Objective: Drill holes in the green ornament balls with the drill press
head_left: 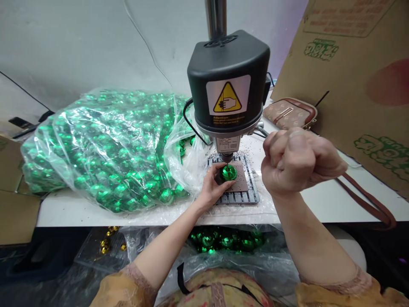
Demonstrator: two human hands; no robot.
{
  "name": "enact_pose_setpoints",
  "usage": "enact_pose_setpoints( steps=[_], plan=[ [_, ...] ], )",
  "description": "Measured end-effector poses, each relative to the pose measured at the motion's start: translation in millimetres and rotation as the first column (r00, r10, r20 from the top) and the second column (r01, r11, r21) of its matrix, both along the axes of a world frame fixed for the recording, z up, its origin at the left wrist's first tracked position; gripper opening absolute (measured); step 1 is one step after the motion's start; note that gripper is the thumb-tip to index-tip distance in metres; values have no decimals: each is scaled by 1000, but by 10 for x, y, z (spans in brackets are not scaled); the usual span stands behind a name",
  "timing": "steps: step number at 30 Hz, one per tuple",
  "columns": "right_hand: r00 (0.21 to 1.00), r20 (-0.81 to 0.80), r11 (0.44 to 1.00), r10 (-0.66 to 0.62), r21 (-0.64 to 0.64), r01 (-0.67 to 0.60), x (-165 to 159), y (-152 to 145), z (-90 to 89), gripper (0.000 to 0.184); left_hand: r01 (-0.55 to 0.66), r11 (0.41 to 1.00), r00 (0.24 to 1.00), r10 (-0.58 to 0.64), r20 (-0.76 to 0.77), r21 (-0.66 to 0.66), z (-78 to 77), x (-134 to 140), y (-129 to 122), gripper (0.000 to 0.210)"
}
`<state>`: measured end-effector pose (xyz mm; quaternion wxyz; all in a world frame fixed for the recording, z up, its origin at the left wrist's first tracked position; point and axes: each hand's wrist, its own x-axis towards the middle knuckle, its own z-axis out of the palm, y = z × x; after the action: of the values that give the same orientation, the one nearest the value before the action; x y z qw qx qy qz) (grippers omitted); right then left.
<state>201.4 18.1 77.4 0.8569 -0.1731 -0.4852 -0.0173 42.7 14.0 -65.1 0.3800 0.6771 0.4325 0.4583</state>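
Observation:
My left hand [214, 184] pinches a shiny green faceted ball [229, 172] between thumb and fingers. The ball rests on a brownish square pad [242, 179] on the slotted metal base [254, 194] of a small drill press [228, 81]. Right above the ball is the drill chuck [227, 157], its bit meeting the ball's top; how deep it reaches I cannot tell. My right hand [297, 160] is closed in a fist around the press's feed lever [262, 131], whose far end is hidden inside the fingers.
A big clear plastic bag [105, 149] of green balls fills the table's left. More green balls [226, 242] lie in plastic below the table edge. A patterned pouch [289, 113] with a brown strap [367, 204] and a cardboard box [348, 85] stand right. Dark shavings surround the base.

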Motion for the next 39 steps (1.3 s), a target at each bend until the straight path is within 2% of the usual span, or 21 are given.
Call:
enact_pose_setpoints(
  steps=[6, 11, 14, 17, 20, 22, 23, 25, 27, 28, 29, 31, 33, 36, 39],
  plan=[
    [997, 29, 997, 76, 31, -77, 19, -26, -55, 45, -4, 1000, 1000, 4, 18, 12, 7, 4, -2, 55],
    [999, 33, 998, 32, 52, -34, -2, -20, -90, 50, -6, 1000, 1000, 5, 8, 10, 7, -2, -5, 53],
    [999, -42, 1000, 6, -11, -6, -53, -31, 83, 51, -6, 1000, 1000, 6, 16, 1, 7, 19, 7, 54],
    [994, -105, 977, -31, -215, 7, -74, -34, 364, 51, -52, 999, 999, 52, 17, 18, 38, 54, -25, 55],
    [997, -77, 954, -16, -300, -7, -48, -19, 562, 48, -187, 969, 979, 197, -52, 164, 64, 41, -214, 46],
    [998, -66, 951, -16, -309, -5, -27, -5, 604, 45, -176, 936, 966, 224, -128, 304, 21, -22, -456, 42],
    [998, -62, 953, -13, -304, -7, -20, -1, 605, 44, -97, 930, 968, 170, -183, 353, -30, -70, -604, 41],
    [998, -56, 957, 11, -289, -27, -14, 2, 587, 44, 187, 917, 940, -63, -335, 353, -193, -183, -916, 36],
    [998, -60, 959, 31, -280, -46, -17, -5, 569, 43, 476, 857, 806, -334, -489, 199, -411, -297, -1191, 26],
    [997, -65, 959, 30, -278, -47, -19, -10, 564, 43, 561, 824, 718, -434, -545, 83, -524, -348, -1294, 28],
    [997, -71, 957, 27, -287, -47, -21, -16, 562, 43, 594, 803, 636, -502, -587, -44, -630, -393, -1370, 35],
    [997, -78, 953, 30, -299, -52, -21, -22, 563, 44, 551, 786, 513, -584, -629, -280, -795, -469, -1442, 53],
    [995, -80, 955, 51, -286, -72, -17, -16, 562, 44, 468, 773, 463, -627, -626, -429, -888, -515, -1439, 70],
    [994, -83, 966, 69, -243, -87, -10, 12, 552, 44, 475, 737, 438, -672, -596, -482, -973, -476, -1410, 85],
    [993, -96, 969, 69, -229, -89, -10, 38, 540, 45, 544, 727, 387, -660, -643, -419, -1109, -251, -1453, 93]
  ],
)
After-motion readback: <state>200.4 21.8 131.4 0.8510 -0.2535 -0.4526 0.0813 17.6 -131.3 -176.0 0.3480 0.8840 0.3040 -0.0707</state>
